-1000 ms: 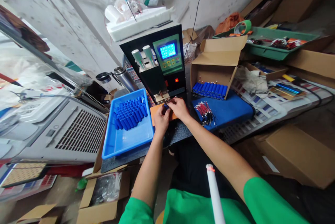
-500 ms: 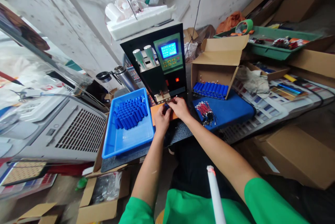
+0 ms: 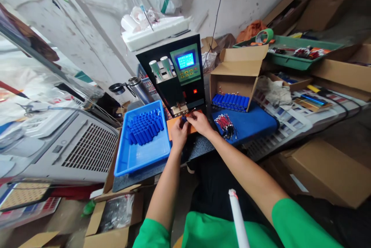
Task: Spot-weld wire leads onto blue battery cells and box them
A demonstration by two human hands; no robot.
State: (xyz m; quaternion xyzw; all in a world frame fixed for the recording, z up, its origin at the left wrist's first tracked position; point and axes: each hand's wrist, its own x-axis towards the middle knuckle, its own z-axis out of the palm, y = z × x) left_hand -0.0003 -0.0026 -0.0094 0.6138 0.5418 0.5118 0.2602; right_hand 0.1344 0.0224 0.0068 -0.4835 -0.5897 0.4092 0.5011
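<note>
My left hand [image 3: 179, 132] and my right hand [image 3: 199, 122] meet over an orange block [image 3: 173, 123] at the foot of a black spot welder [image 3: 162, 90]. Between their closed fingertips is a blue battery cell [image 3: 184, 118], mostly covered by the fingers. Just behind the fingertips stand the welder's thin electrode pins [image 3: 179, 106]. My right hand's fingers also seem to steady a small wire end, too fine to make out clearly. A blue tray [image 3: 136, 161] with many upright blue cells [image 3: 145, 127] is left of my left hand. Red and black wire leads [image 3: 226, 125] lie right of my right hand.
An open cardboard box [image 3: 235, 62] holds more blue cells with leads, on a blue surface [image 3: 257, 118]. A steel flask [image 3: 140, 89] stands behind the tray. A green tray [image 3: 298, 62] lies back right. A lit cigarette [image 3: 238, 217] juts up in the foreground.
The view has shifted slightly. Both hands remain closed together at the welder's foot, with the fingertips and cell a little lower and nearer me relative to the electrode pins.
</note>
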